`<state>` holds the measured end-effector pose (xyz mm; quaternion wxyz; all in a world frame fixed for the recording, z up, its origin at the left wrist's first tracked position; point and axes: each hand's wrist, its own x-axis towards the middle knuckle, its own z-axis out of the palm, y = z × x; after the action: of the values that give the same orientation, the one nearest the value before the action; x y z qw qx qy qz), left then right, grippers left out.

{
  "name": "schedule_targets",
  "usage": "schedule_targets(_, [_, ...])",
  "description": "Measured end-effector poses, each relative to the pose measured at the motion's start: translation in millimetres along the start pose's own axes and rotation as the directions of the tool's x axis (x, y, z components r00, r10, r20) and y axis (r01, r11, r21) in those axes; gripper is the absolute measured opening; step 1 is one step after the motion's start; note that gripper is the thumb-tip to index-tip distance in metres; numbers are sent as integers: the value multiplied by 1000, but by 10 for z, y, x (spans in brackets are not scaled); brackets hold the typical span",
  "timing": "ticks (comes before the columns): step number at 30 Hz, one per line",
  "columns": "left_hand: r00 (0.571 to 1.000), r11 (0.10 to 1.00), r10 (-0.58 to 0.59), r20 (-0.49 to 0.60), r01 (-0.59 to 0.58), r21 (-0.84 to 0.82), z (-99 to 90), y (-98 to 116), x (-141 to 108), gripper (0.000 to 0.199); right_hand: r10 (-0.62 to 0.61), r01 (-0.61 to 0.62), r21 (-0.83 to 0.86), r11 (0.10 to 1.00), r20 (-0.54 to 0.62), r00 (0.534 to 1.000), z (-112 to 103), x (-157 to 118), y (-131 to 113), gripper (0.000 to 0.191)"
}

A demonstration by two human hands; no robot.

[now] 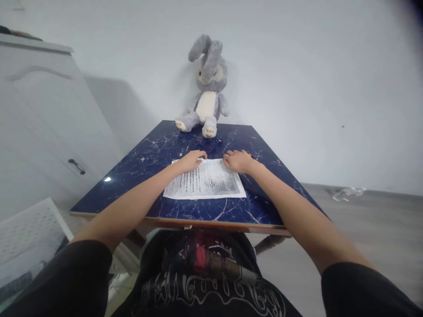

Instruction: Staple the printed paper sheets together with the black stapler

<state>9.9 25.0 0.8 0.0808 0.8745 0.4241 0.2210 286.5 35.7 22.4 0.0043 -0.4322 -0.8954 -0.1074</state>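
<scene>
A printed paper sheet (211, 180) lies on the dark blue marbled table (152, 160), its lines of text running up and down in my view. My left hand (191, 161) is at the far edge, thumb and fingers closed on the paper, which looks slightly crumpled there. At the far right corner, my right hand (238, 161) has its fingers bent over the edge of the same sheet. What the fingertips do beneath the paper is hidden. A small orange thing (250, 155) shows just behind my right hand, mostly covered.
A grey plush rabbit (207, 97) sits at the table's far end against the white wall. To the left stand a white cabinet (49, 114) with a dark handle and a white perforated rack (29, 224). Clear plastic wrapping (348, 193) lies on the floor at right.
</scene>
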Motion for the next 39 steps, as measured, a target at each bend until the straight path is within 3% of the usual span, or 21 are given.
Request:
schedule_targets(6, [997,997,27,71,-32,68,-30,17,-13,29,-116,126,348,929,-49,992,-122,-126,422,71])
schedule_targets(10, [995,997,-25,101,18,71,-91,105,-46,48,-160,148,412,899,-7,987,-127,-217,779,54])
schedule_targets(15, [981,994,-49,189,29,109,-136,175,-76,71,94,-82,281,956,-28,995,-45,-273,1069,42])
schedule_targets(17, [980,993,-56,190,35,116,-131,172,-81,72,263,-241,218,946,-77,962,-37,-312,1133,42])
schedule_targets(19, [981,994,-63,181,45,104,-114,164,-82,70,414,-384,197,902,-146,899,-59,-351,1155,40])
schedule_targets(21, [986,997,-60,157,50,67,-84,154,-74,70,487,-431,257,865,-224,844,-109,-366,1122,40])
schedule_targets(22, [990,998,-54,129,50,28,-65,149,-64,69,480,-396,317,862,-257,839,-138,-359,1079,40])
schedule_targets(26, [991,964,-104,-89,79,-254,17,113,9,55,254,-34,544,838,-336,907,-209,-220,737,35])
schedule_targets(29, [958,870,-246,-146,151,-470,49,80,55,61,89,108,571,814,-306,948,-195,-80,390,30])
schedule_targets(33, [932,791,-342,-119,217,-572,43,73,64,66,-21,159,579,800,-237,971,-171,4,39,28])
schedule_targets(39, [947,806,-304,-106,196,-559,53,90,56,70,-31,140,547,825,-204,978,-159,-19,-162,25])
